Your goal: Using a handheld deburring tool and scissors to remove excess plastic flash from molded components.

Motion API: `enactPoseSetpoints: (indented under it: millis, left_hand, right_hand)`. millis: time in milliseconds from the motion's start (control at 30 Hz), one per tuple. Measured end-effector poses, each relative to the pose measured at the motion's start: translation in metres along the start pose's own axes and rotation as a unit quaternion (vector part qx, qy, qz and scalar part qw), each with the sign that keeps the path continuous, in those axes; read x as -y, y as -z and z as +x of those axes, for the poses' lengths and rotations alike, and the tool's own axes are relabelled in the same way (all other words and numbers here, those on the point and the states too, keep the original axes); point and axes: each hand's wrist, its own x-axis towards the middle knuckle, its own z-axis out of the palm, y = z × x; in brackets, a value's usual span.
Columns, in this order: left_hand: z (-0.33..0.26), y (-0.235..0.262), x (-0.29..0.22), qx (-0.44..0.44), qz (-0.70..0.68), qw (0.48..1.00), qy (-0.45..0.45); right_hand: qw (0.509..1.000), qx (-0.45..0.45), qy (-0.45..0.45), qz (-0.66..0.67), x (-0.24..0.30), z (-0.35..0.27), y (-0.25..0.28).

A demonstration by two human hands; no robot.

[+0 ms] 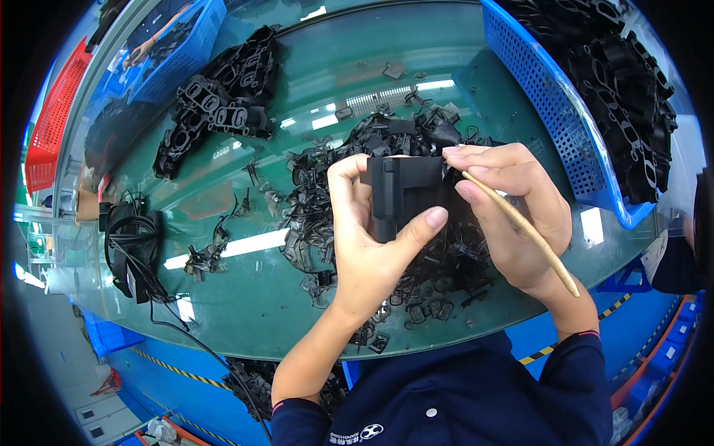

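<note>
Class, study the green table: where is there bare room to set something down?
Bare table lies between the black cables and scrap heap, toward the near edge; another patch separates heap and right blue basket. Crowded: the central heap, and upper-left black parts.

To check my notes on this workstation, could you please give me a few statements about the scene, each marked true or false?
1. The left hand holds a black block-like part. True.
2. The right hand is empty. False: it holds a slim tan stick.
3. The blue basket at the picture's right holds black mouldings. True.
4. The loose scraps on the table are bright yellow. False: they are mostly black.
5. A red basket shows at the picture's left. True.
6. The tabletop is white. False: it is green.
</note>
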Motion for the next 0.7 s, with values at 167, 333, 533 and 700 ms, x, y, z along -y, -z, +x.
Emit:
enactPoseSetpoints:
  millis: [167, 333, 533, 700]
  left_hand:
    - [0.002, 0.002, -0.008, 0.014, -0.002, 1.000, -0.005]
    - [0.001, 0.004, -0.009, 0.009, -0.004, 1.000, 0.003]
    - [0.002, 0.008, -0.009, 0.038, -0.079, 0.995, 0.053]
    - [0.011, 0.024, -0.020, 0.120, -0.195, 0.964, 0.136]
  right_hand:
    - [0.996, 0.053, 0.003, -0.076, 0.013, -0.002, 0.008]
    - [0.995, 0.076, -0.005, -0.069, 0.015, -0.002, 0.008]
    - [0.997, 0.050, 0.053, 0.031, -0.003, 0.010, 0.004]
    - [0.988, 0.111, 0.102, 0.041, -0.005, 0.015, 0.012]
